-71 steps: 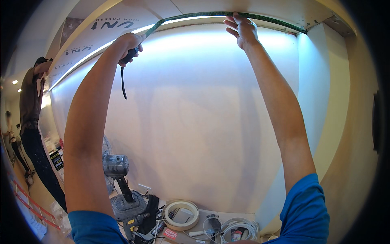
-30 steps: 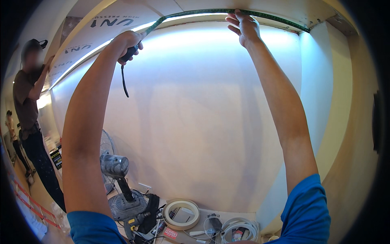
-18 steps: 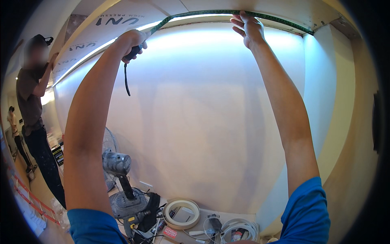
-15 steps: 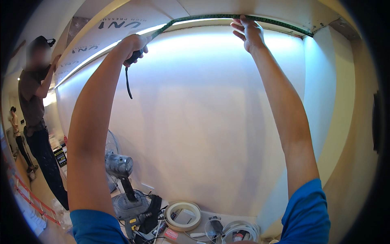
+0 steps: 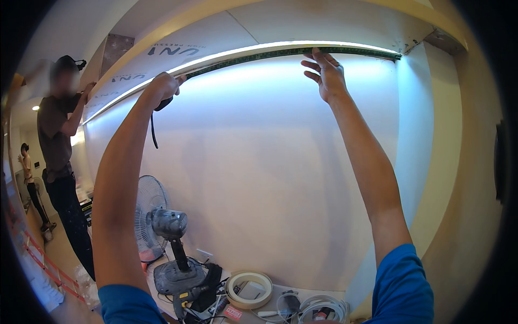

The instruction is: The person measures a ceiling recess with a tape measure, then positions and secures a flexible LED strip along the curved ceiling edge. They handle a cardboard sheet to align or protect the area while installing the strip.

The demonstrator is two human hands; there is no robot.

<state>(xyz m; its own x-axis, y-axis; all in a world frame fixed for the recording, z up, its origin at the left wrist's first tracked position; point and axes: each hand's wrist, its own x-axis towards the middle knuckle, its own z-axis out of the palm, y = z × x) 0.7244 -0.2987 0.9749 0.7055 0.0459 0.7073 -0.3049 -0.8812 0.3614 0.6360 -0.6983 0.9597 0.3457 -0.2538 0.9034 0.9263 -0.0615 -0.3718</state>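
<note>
Both my arms reach up to the top of a white, brightly lit wall. My left hand (image 5: 162,89) is closed around a tape measure case, and a black wrist strap (image 5: 152,129) hangs from it. The green-yellow tape blade (image 5: 259,55) runs from that hand to the right along the edge under the ceiling panel, ending in the right corner (image 5: 398,55). My right hand (image 5: 326,75) has its fingers spread and its fingertips pressed up against the blade about midway along.
A co-worker (image 5: 59,162) stands at the left with one hand up at the ceiling edge, and another person (image 5: 29,178) is farther back. Below, a grey standing fan (image 5: 162,227), a roll of tape (image 5: 249,289), a white cable coil (image 5: 321,308) and small tools lie by the wall.
The view has tilted up, so both hands sit lower in the picture and the tape's right end shows. My hands keep their hold on the case and blade.
</note>
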